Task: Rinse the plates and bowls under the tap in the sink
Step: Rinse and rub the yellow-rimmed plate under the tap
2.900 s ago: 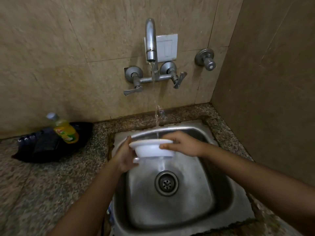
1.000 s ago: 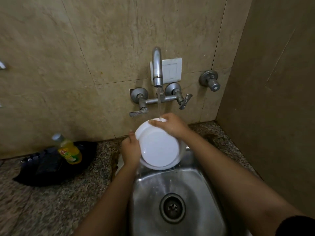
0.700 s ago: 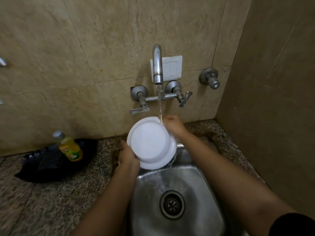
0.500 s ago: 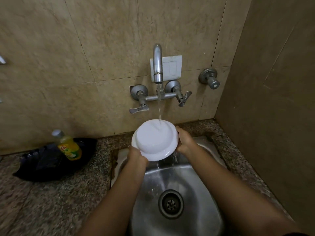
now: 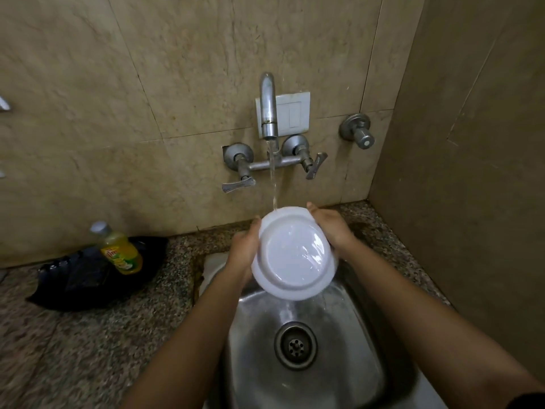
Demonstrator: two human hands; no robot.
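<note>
So from my end of the feed, both hands are on the white bowl point(image 5: 293, 255), which is up over the back of the steel sink point(image 5: 358, 367), at 12 o'clock from the drain point(image 5: 295, 345). It's tipped up so the underside and its round foot face the camera. The left hand point(image 5: 242, 250) clasps the rim at the bowl's 9 o'clock, fingers wrapped round behind it, and the right hand point(image 5: 331, 228) grips the rim around 1 to 2 o'clock, thumb on the edge. The tap point(image 5: 268, 104) is running and the water stream point(image 5: 273, 178) lands right on the rim at 12 o'clock, with a wet sheen running down the base. Off at 9 o'clock from the bowl, a bottle of yellow dish liquid point(image 5: 121, 250) leans on a black bag point(image 5: 85, 278) on the speckled counter point(image 5: 88, 349), by the wall.
</note>
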